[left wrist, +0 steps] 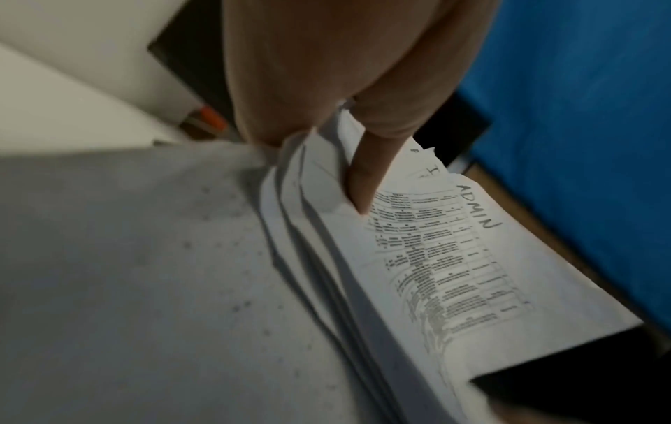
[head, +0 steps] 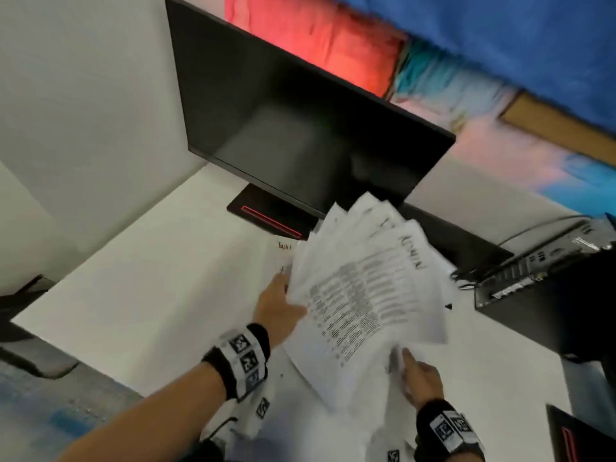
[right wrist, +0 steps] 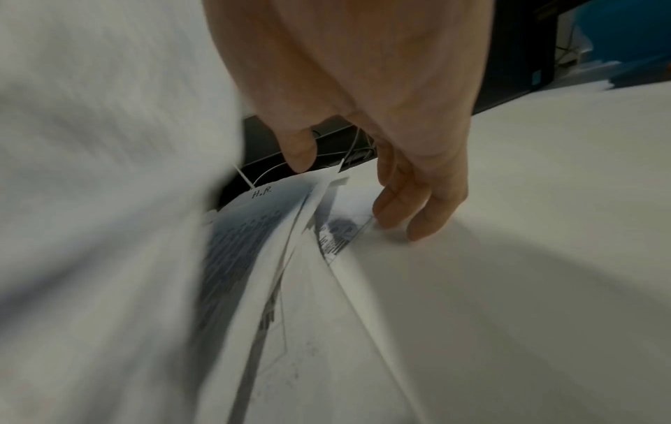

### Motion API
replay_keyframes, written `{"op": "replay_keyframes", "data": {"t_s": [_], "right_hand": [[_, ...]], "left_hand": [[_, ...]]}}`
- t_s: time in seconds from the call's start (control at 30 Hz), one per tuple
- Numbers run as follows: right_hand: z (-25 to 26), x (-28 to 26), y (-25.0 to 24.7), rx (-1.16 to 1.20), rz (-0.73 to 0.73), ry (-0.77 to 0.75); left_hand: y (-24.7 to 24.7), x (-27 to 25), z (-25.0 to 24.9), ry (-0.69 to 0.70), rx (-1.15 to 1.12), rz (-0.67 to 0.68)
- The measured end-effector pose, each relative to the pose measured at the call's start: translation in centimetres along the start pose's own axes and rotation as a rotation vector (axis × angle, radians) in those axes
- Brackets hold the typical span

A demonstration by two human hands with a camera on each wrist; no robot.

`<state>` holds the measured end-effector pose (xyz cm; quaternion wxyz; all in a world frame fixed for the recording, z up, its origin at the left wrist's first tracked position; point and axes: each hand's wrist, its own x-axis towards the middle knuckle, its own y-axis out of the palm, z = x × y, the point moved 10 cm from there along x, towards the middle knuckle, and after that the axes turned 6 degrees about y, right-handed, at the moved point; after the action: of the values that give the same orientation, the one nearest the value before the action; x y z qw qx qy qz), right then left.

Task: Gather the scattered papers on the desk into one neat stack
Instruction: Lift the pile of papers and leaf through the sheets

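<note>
Paper sheets (head: 360, 295) fanned, edges uneven (both hands (head: 278, 303) gripping), monitor (head: 300, 128) close behind.

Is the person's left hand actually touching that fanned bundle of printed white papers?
Touching. The left wrist view shows the left hand pinching the fanned bundle of printed white papers, thumb pressed on the top sheet marked ADMIN.
</note>
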<state>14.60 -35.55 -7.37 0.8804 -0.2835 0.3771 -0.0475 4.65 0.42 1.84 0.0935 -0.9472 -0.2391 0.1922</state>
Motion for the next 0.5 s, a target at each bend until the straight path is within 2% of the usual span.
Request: {"op": "replay_keyframes", "data": {"t_s": [0.07, 0.13, 0.17, 0.23, 0.3, 0.37, 0.43, 0.5], "right_hand": [[0.4, -0.2, -0.1, 0.003, 0.038, -0.018], [0.4, -0.2, -0.1, 0.025, 0.083, -0.005], [0.4, -0.3, 0.0, 0.030, 0.112, 0.019], [0.6, -0.3, 0.2, 0.032, 0.167, 0.032], [0.9, -0.2, 0.8, 0.043, 0.229, 0.046], [0.8, -0.4, 1.8, 0.095, 0.304, 0.089], [0.6, -0.8, 2.6, 0.146, 0.341, 0.121], [0.5, -1.1, 3.1, 0.135, 0.357, 0.119]], "left_hand": [[1.5, 0.1, 3.5, -0.093, 0.286, -0.034], [0.7, 0.1, 5.0, -0.170, 0.593, -0.114], [0.0, 0.2, 5.3, -0.208, 0.668, -0.155], [-0.8, 0.6, 5.7, -0.262, 0.610, -0.204], [-0.7, 1.6, 6.2, -0.286, 0.418, -0.187], [0.1, 2.6, 6.4, -0.330, 0.301, -0.131], [1.2, 2.8, 6.1, -0.363, 0.280, -0.040], [2.7, 2.9, 5.4, -0.338, 0.301, 0.064]]}}
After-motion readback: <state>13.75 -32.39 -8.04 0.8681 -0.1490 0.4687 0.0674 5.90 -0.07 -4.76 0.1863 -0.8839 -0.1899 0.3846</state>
